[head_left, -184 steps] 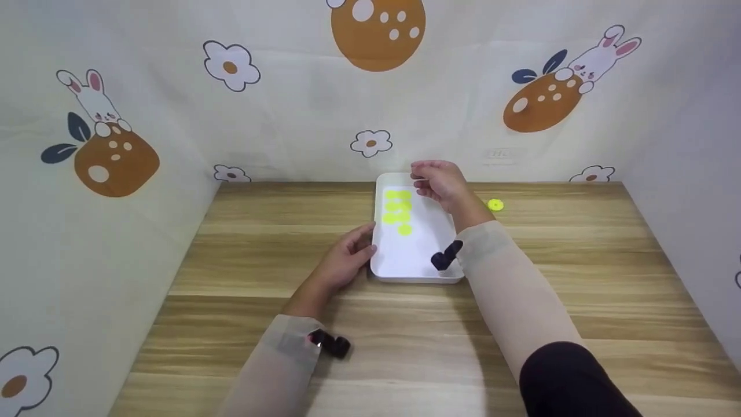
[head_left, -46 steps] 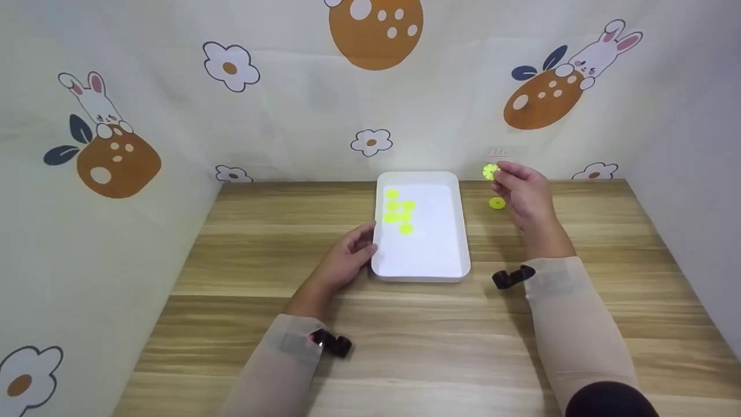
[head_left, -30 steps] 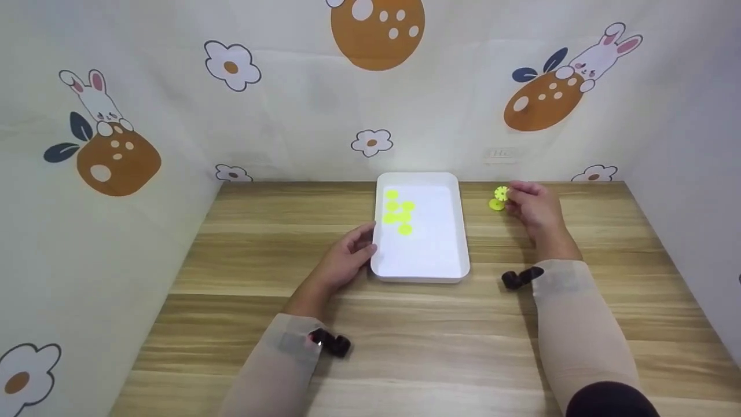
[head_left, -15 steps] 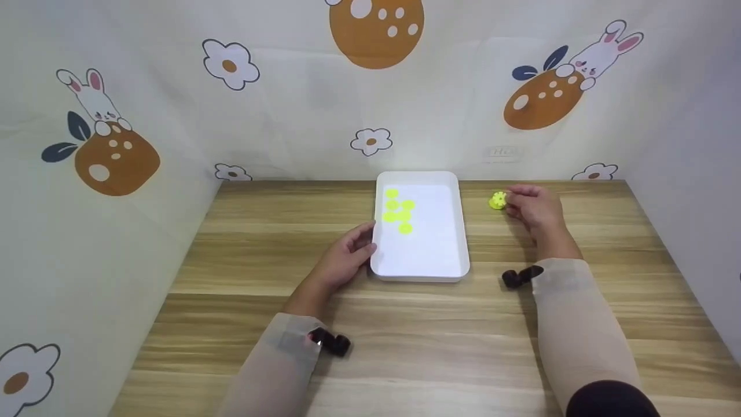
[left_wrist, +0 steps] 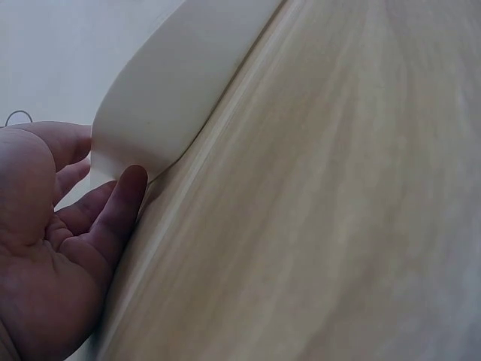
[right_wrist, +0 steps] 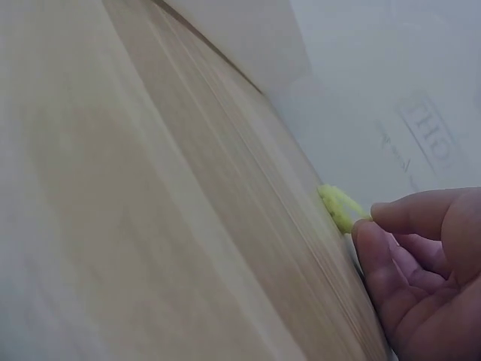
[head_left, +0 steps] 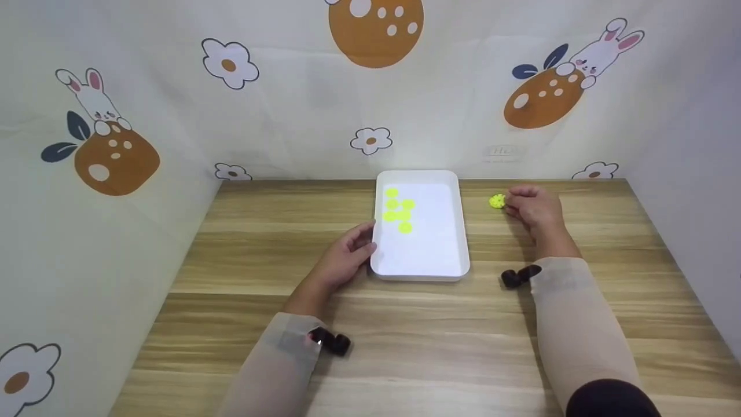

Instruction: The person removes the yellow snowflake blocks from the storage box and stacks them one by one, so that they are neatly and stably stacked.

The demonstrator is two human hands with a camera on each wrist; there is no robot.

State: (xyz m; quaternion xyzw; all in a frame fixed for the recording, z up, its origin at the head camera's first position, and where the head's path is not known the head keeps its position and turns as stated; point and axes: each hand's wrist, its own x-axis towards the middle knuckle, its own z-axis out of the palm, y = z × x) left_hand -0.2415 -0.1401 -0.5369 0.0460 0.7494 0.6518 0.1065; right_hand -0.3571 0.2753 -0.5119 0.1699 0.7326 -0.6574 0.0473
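Observation:
My left hand (head_left: 345, 255) rests against the left wall of a shallow white tray (head_left: 419, 269), thumb and fingertips touching its outside. The left wrist view has the thumb (left_wrist: 124, 199) along the tray's outer wall, close to the table. To the right of the tray, my right hand (head_left: 535, 209) pinches a bright yellow notched plastic disc (right_wrist: 342, 209) between thumb and index finger. That disc overlaps another yellow disc lying on the table, which it mostly hides in the head view. Several more yellow discs (head_left: 405, 227) lie in the tray's upper left part.
The tray stands on a wood-grain table (head_left: 405, 347) near its back edge. A pale patterned cloth (head_left: 301, 116) rises behind and at both sides. Each sleeve carries a small black camera (head_left: 512, 278) at the wrist.
Since the earliest frame, my right hand has moved from over the tray to its right with a disc and lowered it onto the disc there. Fewer discs lie in the tray. My left hand stays put.

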